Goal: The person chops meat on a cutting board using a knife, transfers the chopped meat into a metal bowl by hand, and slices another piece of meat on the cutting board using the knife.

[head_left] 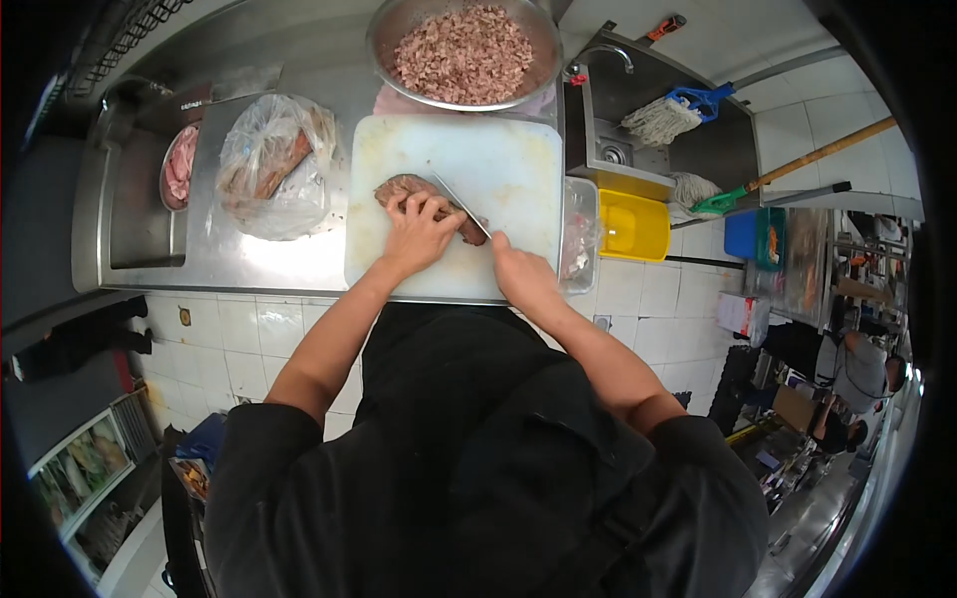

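Observation:
A brownish piece of meat (pixel 404 186) lies on the white cutting board (pixel 459 269). Curled fingers of my left hand (pixel 420 234) press down on the meat and hold it against the board. In my right hand (pixel 520 269) is a knife (pixel 458 198), its handle mostly covered by my fist. The blade slants across the meat close to its right end, just beside my left fingertips. A small reddish end of meat (pixel 473 232) shows to the right of my left hand, by the blade; whether it is fully cut off I cannot tell.
Behind the board stands a steel bowl (pixel 373 62) of chopped meat. To the left are a plastic bag (pixel 279 164) with meat and a sink (pixel 140 229) with a meat bowl. A clear container (pixel 579 234) and yellow bin (pixel 635 225) sit right. Two people are far right.

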